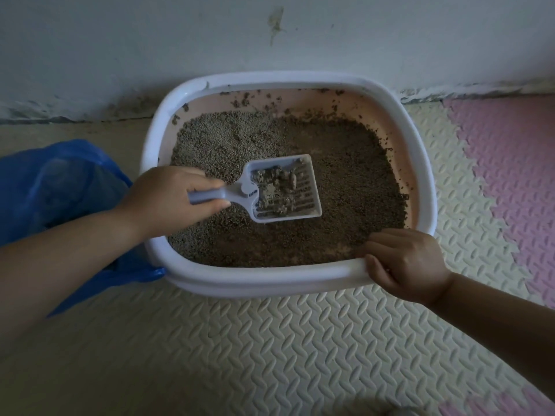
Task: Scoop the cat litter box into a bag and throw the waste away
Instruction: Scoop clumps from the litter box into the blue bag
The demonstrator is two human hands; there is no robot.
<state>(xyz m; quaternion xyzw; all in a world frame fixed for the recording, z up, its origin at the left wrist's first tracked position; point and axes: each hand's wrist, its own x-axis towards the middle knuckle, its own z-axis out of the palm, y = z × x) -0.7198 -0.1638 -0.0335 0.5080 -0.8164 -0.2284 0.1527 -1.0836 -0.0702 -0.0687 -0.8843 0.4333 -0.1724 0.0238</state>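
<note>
Scooping underway: left hand [168, 196] grips scoop [285, 189], clumps aboard, over litter box [264, 277]; right hand [402, 264] holds rim; blue bag [60, 181] beside box; bagging and disposal seemingly remain.

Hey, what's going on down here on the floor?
A person is cleaning a cat litter box. The left hand holds a slotted scoop by its handle over the litter, with clumps lying in it. The right hand grips the box's near rim. A blue bag lies beside the box on the left; this load is not yet in it.
</note>
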